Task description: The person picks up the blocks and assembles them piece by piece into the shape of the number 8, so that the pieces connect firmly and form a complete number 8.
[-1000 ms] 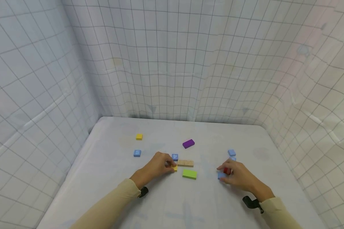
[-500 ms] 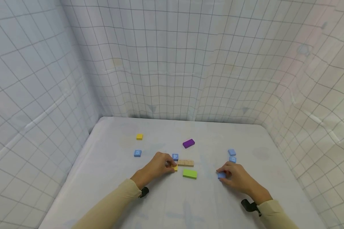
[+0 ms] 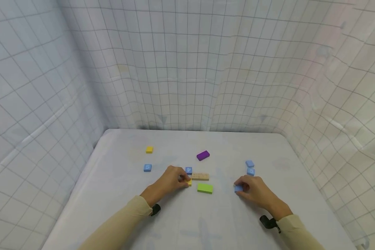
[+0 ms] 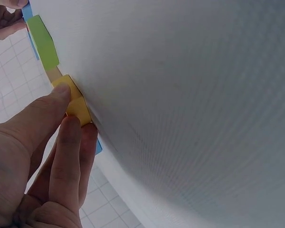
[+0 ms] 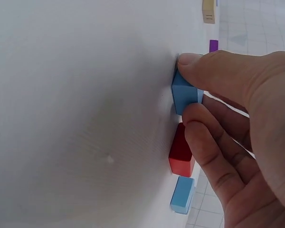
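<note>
My left hand (image 3: 172, 178) pinches a small yellow block (image 4: 79, 110) between thumb and fingertips at the table's middle. Right beside it lie a blue tile marked 4 (image 3: 189, 170) and a pale wooden bar (image 3: 200, 176), with a lime green block (image 3: 205, 188) nearer to me. Over to the right, my right hand (image 3: 253, 190) holds a blue block (image 5: 185, 96) by its sides, thumb on one, fingertips on the other. A red block (image 5: 182, 153) sits close by the fingers in the right wrist view; the hand hides it in the head view.
Beyond the right hand lie a blue numbered tile (image 3: 250, 171) and a plain-looking blue tile (image 3: 249, 163). A purple block (image 3: 203, 155) lies farther back. Leftward are a blue tile marked 5 (image 3: 147, 167) and a yellow block (image 3: 149, 149). Gridded white curtains (image 3: 187, 69) surround the table.
My right hand's fingers have closed in on the blue block, and the red block has gone out of sight behind them. The left hand keeps its pinch. The head view has shifted slightly.
</note>
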`<action>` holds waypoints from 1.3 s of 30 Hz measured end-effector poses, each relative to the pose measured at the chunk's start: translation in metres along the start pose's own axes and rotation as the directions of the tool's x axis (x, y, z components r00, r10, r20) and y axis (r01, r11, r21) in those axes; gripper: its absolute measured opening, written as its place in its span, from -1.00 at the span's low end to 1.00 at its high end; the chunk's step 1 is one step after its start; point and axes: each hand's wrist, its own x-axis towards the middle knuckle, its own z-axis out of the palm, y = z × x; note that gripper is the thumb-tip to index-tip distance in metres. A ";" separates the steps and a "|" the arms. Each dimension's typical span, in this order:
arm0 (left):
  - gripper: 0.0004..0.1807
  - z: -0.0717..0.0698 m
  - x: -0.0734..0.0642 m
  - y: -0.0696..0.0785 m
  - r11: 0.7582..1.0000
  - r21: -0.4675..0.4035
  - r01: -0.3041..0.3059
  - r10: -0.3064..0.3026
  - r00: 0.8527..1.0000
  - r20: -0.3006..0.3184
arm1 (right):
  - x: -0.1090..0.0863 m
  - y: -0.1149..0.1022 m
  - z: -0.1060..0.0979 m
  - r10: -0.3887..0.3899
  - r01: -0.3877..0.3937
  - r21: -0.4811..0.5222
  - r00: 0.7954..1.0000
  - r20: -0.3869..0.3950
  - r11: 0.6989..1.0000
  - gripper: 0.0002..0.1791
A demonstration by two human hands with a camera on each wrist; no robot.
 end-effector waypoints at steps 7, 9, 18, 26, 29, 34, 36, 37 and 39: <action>-0.82 0.006 0.006 -0.018 0.996 -0.004 -0.085 0.085 0.996 -0.010 | 0.007 -0.002 0.002 -0.007 0.007 0.003 1.000 -0.009 1.000 -0.77; -0.82 0.015 0.012 -0.034 0.991 0.027 -0.128 0.128 0.991 -0.023 | 0.010 -0.002 0.004 -0.045 0.044 -0.008 0.999 -0.027 0.999 -0.78; -0.83 0.011 0.008 -0.030 0.987 0.022 -0.157 0.158 0.987 -0.040 | 0.030 -0.006 0.009 -0.011 0.012 -0.032 1.000 0.022 0.999 -0.84; -0.81 0.009 0.010 -0.025 0.997 0.001 -0.074 0.074 0.997 -0.005 | 0.049 -0.005 0.013 0.031 -0.026 -0.054 0.997 0.077 0.998 -0.91; -0.81 0.020 0.018 -0.047 0.990 -0.003 -0.141 0.141 0.990 -0.019 | 0.055 -0.005 0.014 0.046 -0.042 -0.054 0.995 0.092 0.998 -0.92; -0.81 0.010 0.010 -0.029 0.989 0.003 -0.147 0.147 0.989 -0.019 | 0.064 -0.006 0.016 0.058 -0.054 -0.042 0.993 0.101 0.998 -0.93; -0.81 0.004 0.006 -0.017 0.994 -0.007 -0.113 0.113 0.994 -0.011 | 0.067 -0.006 0.017 0.059 -0.055 -0.038 0.993 0.101 0.998 -0.92; -0.81 -0.001 0.003 -0.007 0.996 -0.018 -0.084 0.084 0.996 -0.005 | 0.069 -0.006 0.017 0.058 -0.055 -0.036 0.993 0.101 0.998 -0.92; -0.82 -0.002 0.001 -0.003 0.998 -0.013 -0.063 0.063 0.998 0.000 | 0.072 -0.006 0.019 0.061 -0.058 -0.033 0.993 0.102 0.998 -0.92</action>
